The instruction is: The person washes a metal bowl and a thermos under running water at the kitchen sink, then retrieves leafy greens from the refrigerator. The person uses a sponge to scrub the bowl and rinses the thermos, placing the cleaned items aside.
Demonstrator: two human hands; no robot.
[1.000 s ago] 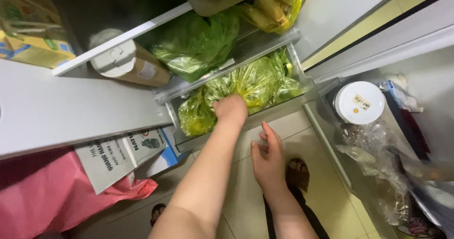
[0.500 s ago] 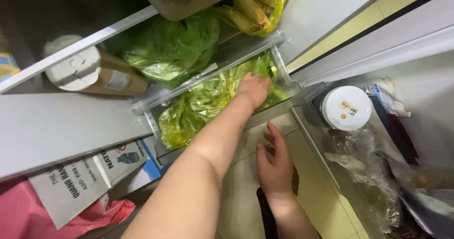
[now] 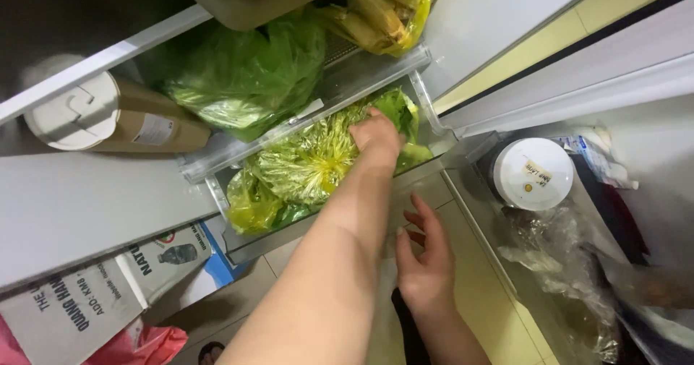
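open fridge, white walls (image 3: pixel 506 18) and shelf (image 3: pixel 79 213). beige tiled floor (image 3: pixel 477 264) below, yellowish strip (image 3: pixel 578 29) at upper right. door rack (image 3: pixel 499 249) on the right, with a white-lidded jar (image 3: pixel 533 173). pink cloth (image 3: pixel 137 343) at lower left. soft, even light.

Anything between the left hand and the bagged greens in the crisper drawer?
Nothing visible. The left hand already rests on the bagged greens in the open drawer. The right hand hangs open below the drawer front, touching nothing.
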